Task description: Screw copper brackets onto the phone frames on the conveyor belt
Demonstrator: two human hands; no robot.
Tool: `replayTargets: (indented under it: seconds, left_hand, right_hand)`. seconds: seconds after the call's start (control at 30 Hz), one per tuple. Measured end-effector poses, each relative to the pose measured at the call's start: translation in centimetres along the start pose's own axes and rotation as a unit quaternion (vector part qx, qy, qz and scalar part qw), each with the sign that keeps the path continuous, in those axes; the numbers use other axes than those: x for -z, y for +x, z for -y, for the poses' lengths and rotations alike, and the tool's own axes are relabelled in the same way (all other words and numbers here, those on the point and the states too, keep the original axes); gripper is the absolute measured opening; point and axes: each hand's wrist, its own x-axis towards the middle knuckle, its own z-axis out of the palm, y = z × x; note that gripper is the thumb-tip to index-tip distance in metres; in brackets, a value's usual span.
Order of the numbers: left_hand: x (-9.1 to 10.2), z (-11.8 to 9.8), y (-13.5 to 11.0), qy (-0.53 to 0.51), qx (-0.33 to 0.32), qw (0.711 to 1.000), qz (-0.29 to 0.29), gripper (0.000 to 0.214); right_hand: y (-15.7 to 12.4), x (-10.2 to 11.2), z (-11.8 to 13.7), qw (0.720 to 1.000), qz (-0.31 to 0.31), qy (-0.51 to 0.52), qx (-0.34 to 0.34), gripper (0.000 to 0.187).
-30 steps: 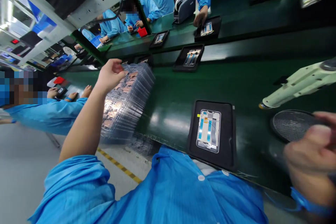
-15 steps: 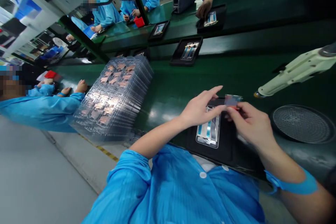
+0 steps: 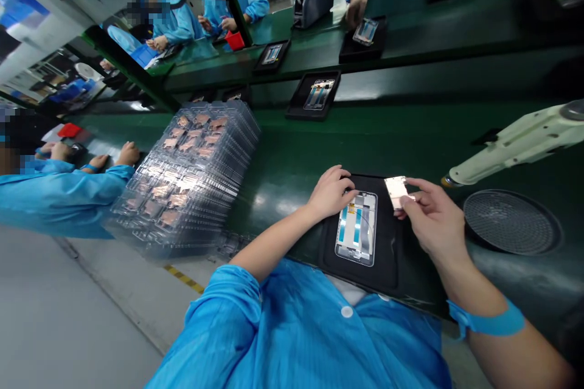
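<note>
A small shiny rectangular plate (image 3: 396, 192) is pinched between the thumb and fingers of the right hand (image 3: 431, 219) and is held tilted over the right part of a black tray (image 3: 385, 243). Its pale face is washed out by glare, so no detail can be made out. A phone frame (image 3: 356, 228) is laid flat in the tray, with its long axis pointing away from the person. A silver rim surrounds white and blue strips, and a small yellow tag is seen near the upper corner. The left hand (image 3: 329, 194) is rested on the tray, just beside that corner. The tray is set on a dark green counter (image 3: 292, 158).
</note>
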Motion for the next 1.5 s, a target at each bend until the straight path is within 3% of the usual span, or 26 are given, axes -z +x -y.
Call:
replayTargets:
  seconds: [0.1,0.27,0.5,0.63,0.77,1.0,1.3,1.5]
  left_hand:
    - [0.1,0.2,1.0,0.005,-0.002,1.000,-0.004,0.021]
    - [0.4,-0.3,1.2,0.020,0.003,1.000,-0.016,0.020]
    - [0.7,-3.1,-2.3,0.064,-0.123,0.989,0.055,0.027]
    - [0.3,-4.5,-4.1,0.100,-0.132,0.984,0.070,0.032]
    - [0.2,-5.2,-4.9,0.107,-0.117,0.984,0.078,0.031]
    - [0.8,-5.1,-6.3,0.093,-0.136,0.984,0.069,0.030]
    - [0.3,-5.3,-8.1,0.081,-0.139,0.986,0.041,0.031]
    - [0.0,-5.1,-8.4,0.070,-0.144,0.986,0.038,0.029]
  right_hand:
    - [-0.2,0.2,0.3,1.000,-0.004,-0.010,0.002,0.035]
    - [-0.2,0.1,0.5,0.998,0.051,0.033,0.013,0.046]
    - [-0.1,0.8,1.0,0.987,-0.053,-0.110,0.105,0.028]
    - [0.2,0.8,1.7,0.975,-0.072,-0.133,0.163,0.025]
    - [0.2,0.6,0.9,0.979,-0.032,-0.120,0.161,0.028]
    - [0.0,0.4,-1.3,0.989,0.007,-0.116,0.093,0.044]
    - [1.5,-1.0,0.3,0.957,0.136,-0.181,0.181,0.031]
    - [2.0,-1.9,0.0,0.937,0.199,-0.190,0.215,0.030]
